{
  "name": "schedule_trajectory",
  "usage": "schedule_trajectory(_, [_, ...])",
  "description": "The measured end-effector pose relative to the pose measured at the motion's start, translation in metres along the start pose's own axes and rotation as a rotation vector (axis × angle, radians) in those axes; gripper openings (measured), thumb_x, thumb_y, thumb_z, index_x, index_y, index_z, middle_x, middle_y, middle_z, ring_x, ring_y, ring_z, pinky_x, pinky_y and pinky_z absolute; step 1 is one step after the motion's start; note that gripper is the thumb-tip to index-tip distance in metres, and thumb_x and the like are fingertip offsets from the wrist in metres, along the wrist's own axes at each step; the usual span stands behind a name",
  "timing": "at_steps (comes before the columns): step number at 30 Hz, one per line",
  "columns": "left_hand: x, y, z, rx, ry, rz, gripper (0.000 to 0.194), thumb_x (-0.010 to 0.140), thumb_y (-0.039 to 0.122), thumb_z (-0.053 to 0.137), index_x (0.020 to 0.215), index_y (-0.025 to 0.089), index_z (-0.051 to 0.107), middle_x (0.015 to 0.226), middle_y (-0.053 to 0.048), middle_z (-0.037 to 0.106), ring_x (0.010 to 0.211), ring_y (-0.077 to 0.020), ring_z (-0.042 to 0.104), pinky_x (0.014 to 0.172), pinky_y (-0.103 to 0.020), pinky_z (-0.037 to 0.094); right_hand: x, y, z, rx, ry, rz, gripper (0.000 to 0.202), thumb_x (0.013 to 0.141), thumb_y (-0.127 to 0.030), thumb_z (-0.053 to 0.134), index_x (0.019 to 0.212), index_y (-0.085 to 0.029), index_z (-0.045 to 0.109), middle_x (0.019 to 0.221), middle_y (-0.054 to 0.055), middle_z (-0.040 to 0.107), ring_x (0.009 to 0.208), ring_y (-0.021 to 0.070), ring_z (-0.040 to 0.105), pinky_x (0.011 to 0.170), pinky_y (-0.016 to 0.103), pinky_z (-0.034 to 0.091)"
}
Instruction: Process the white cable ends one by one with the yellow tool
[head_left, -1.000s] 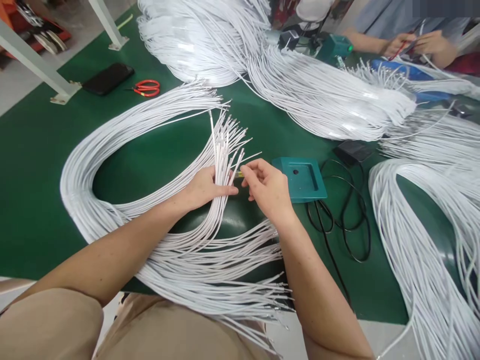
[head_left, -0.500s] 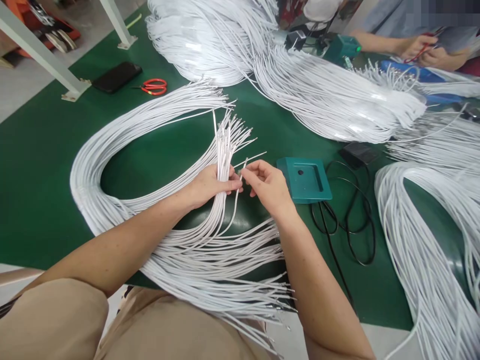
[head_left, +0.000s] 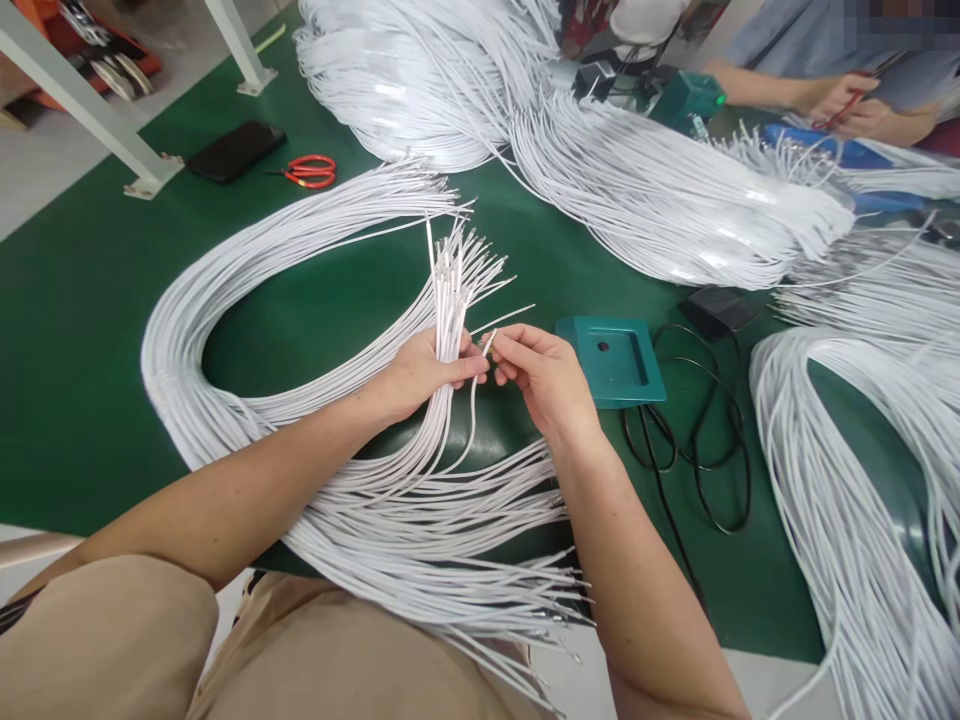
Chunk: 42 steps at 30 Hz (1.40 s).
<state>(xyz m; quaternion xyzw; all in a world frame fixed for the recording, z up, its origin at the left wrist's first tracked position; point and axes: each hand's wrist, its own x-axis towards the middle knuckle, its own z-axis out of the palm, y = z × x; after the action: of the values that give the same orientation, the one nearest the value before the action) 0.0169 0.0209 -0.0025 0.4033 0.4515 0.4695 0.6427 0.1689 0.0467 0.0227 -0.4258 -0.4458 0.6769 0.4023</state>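
My left hand (head_left: 431, 375) is wrapped round a bundle of white cables (head_left: 449, 330), whose metal-tipped ends stick up above the fist. Its thumb points right, toward a single white cable (head_left: 474, 400) that curves up from below. At that cable's tip, my right hand (head_left: 544, 375) pinches with thumb and forefinger, close beside the left fingertips. A looped bundle of white cables (head_left: 180, 330) lies on the left, its ends fanned out behind my hands. More loose white cable ends (head_left: 465, 545) spread beneath my forearms, toward the table's front edge.
A teal square tray-like device (head_left: 645, 395) with black cords (head_left: 739, 450) sits right of my hand. Red-handled scissors (head_left: 313, 172) and a black phone-like object (head_left: 236, 150) lie at back left. Big cable heaps (head_left: 675, 190) fill the back. Across the table, a co-worker's hands (head_left: 847, 105) hold a red-handled tool.
My right hand has shifted slightly, and the single cable's tip now sits lower and tilts more to the right. The left hand keeps its grip on the bundle.
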Motion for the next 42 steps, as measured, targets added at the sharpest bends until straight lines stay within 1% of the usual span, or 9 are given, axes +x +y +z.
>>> schedule_trajectory(4, [-0.001,0.001,0.0,0.022,-0.01,0.04,0.03,0.072,0.022,0.072,0.071,0.017,0.042,0.07,0.003,0.061,0.062,-0.0084,0.06,0.053,-0.019,0.039,0.001,0.001,0.0,0.117,-0.035,0.085,0.017,0.07,-0.028,0.072,0.063,-0.016,0.062,0.054,-0.004,0.051,0.05,0.0071,0.044,0.051,0.022,0.038])
schedule_trajectory(10, [-0.001,-0.002,0.001,0.11,-0.089,0.073,0.026,0.075,0.019,0.068,0.073,0.017,0.042,0.069,0.002,0.063,0.065,-0.011,0.064,0.06,-0.023,0.045,0.003,-0.001,0.0,0.108,-0.035,0.086,0.034,0.073,-0.049,0.07,0.073,-0.015,0.066,0.052,-0.006,0.044,0.046,0.0067,0.042,0.047,0.023,0.034])
schedule_trajectory(14, [-0.001,-0.004,0.001,0.169,-0.09,0.082,0.024,0.076,0.02,0.068,0.073,0.017,0.044,0.066,0.002,0.063,0.064,-0.0111,0.064,0.061,-0.023,0.047,0.003,0.001,0.0,0.144,-0.107,0.142,0.035,0.07,-0.047,0.075,0.062,-0.015,0.061,0.05,-0.006,0.042,0.045,0.0071,0.043,0.049,0.023,0.035])
schedule_trajectory(22, [-0.002,-0.003,0.0,0.153,-0.041,0.09,0.023,0.076,0.02,0.069,0.075,0.016,0.046,0.068,0.004,0.058,0.06,-0.0073,0.059,0.062,-0.023,0.049,0.003,0.004,-0.009,0.261,-0.194,0.223,0.031,0.071,-0.046,0.074,0.078,-0.017,0.067,0.059,-0.005,0.05,0.056,0.0092,0.049,0.062,0.026,0.045])
schedule_trajectory(29, [-0.001,-0.002,0.002,0.004,-0.036,0.069,0.027,0.073,0.02,0.072,0.081,0.015,0.047,0.075,0.001,0.062,0.065,-0.0107,0.065,0.06,-0.023,0.05,-0.001,0.003,-0.006,-0.009,-0.011,0.027,0.025,0.074,-0.041,0.07,0.079,-0.016,0.072,0.068,0.0,0.061,0.059,0.0092,0.05,0.06,0.025,0.044])
schedule_trajectory(33, [-0.002,-0.002,0.002,0.014,-0.008,0.083,0.041,0.073,0.02,0.073,0.108,0.016,0.052,0.076,0.004,0.061,0.061,-0.0094,0.064,0.064,-0.026,0.053,-0.003,0.001,0.0,-0.249,0.126,-0.111,0.017,0.071,-0.034,0.073,0.074,-0.017,0.072,0.069,0.0,0.066,0.061,0.0104,0.053,0.061,0.025,0.045])
schedule_trajectory(35, [-0.002,-0.002,0.001,0.036,-0.033,0.089,0.048,0.074,0.02,0.072,0.118,0.017,0.052,0.08,0.003,0.061,0.063,-0.009,0.063,0.066,-0.026,0.054,-0.003,0.001,0.0,-0.253,0.128,-0.109,0.014,0.071,-0.031,0.071,0.072,-0.017,0.072,0.067,0.0,0.066,0.06,0.0104,0.054,0.061,0.025,0.045])
schedule_trajectory(39, [-0.002,-0.002,-0.001,0.083,-0.099,0.093,0.034,0.078,0.022,0.068,0.11,0.015,0.06,0.091,-0.002,0.062,0.067,-0.0089,0.063,0.062,-0.023,0.051,0.0,0.001,-0.001,-0.197,0.098,-0.032,0.01,0.069,-0.026,0.066,0.066,-0.017,0.069,0.064,-0.001,0.064,0.057,0.0092,0.052,0.059,0.024,0.045])
schedule_trajectory(42, [-0.003,0.0,-0.001,0.105,-0.113,0.086,0.033,0.079,0.022,0.067,0.11,0.015,0.06,0.085,-0.001,0.061,0.068,-0.0098,0.062,0.061,-0.022,0.05,0.001,0.001,-0.003,-0.181,0.113,0.01,0.011,0.067,-0.022,0.064,0.058,-0.017,0.064,0.058,-0.002,0.06,0.053,0.0084,0.051,0.053,0.022,0.044])
